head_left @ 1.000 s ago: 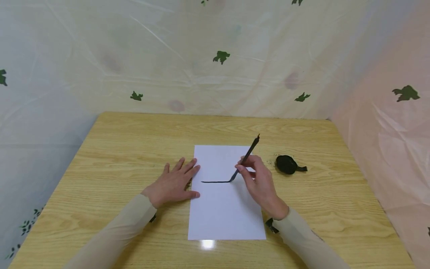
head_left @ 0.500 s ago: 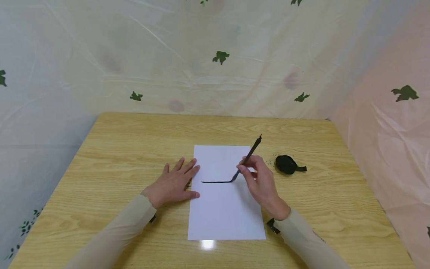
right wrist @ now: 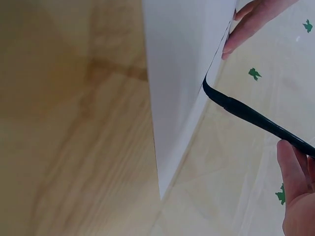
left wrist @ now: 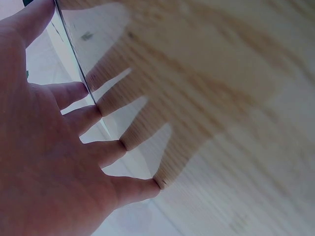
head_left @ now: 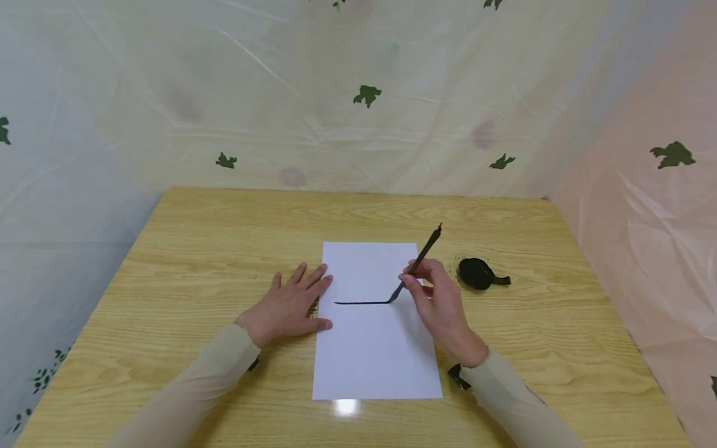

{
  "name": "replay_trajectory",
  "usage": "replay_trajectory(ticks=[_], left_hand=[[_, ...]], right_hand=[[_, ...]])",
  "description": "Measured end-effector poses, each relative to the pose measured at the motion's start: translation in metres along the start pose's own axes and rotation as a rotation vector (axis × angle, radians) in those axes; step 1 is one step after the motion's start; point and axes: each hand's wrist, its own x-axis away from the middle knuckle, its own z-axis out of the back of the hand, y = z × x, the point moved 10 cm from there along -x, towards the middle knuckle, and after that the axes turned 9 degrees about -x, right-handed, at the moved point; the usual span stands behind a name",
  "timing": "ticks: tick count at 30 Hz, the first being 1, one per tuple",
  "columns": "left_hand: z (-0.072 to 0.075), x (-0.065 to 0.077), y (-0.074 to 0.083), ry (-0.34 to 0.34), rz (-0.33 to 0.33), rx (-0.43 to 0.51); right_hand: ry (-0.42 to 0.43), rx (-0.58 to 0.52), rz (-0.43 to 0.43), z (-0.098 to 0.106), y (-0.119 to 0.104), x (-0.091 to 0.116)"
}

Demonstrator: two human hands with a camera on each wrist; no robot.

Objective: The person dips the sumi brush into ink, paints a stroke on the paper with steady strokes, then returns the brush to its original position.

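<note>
A white sheet of paper [head_left: 370, 361] lies upright to me on the wooden table, with one thin black line [head_left: 358, 303] across its middle. My right hand [head_left: 442, 317] pinches a dark paintbrush [head_left: 424, 252] by its handle, which slants up to the right. In the right wrist view the bent black bristles of the paintbrush [right wrist: 251, 114] meet the paper [right wrist: 172, 88] at the line's right end. My left hand [head_left: 287, 311] rests flat with fingers spread, its thumb and nearest fingertips over the sheet's left edge. The left wrist view shows its fingertips [left wrist: 158, 183] on the table surface.
Right of the paper sits a small black dish [head_left: 476, 274] with a short handle, dark specks beside it. The wooden table [head_left: 185, 249] meets pale sheeting [head_left: 280, 112] with green leaf-like shapes at its back and sides.
My right hand and the paintbrush have shifted slightly to the right, and the black line has grown longer that way. My left hand has stayed in place.
</note>
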Motion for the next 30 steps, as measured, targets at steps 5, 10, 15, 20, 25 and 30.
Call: replay_trajectory(ticks=[5,10,15,20,25,30], left_hand=[[0.0,0.0,0.0,0.007,-0.005,-0.002],[0.0,0.0,0.0,0.013,-0.005,-0.002],[0.0,0.0,0.0,0.011,-0.008,-0.002],[-0.001,-0.001,-0.001,0.009,-0.01,-0.004],[-0.001,0.0,-0.001,0.012,-0.011,-0.003],[0.0,0.0,0.001,0.017,-0.009,0.001]], right_hand=[[0.008,-0.019,0.0,0.003,0.0,0.001],[0.012,-0.013,-0.013,0.006,0.001,0.003],[0.013,-0.004,-0.017,0.008,0.001,0.003],[0.018,0.0,-0.027,0.01,0.002,0.004],[0.029,0.018,-0.018,0.012,0.002,0.004],[0.033,0.034,-0.009,0.014,0.002,0.005]])
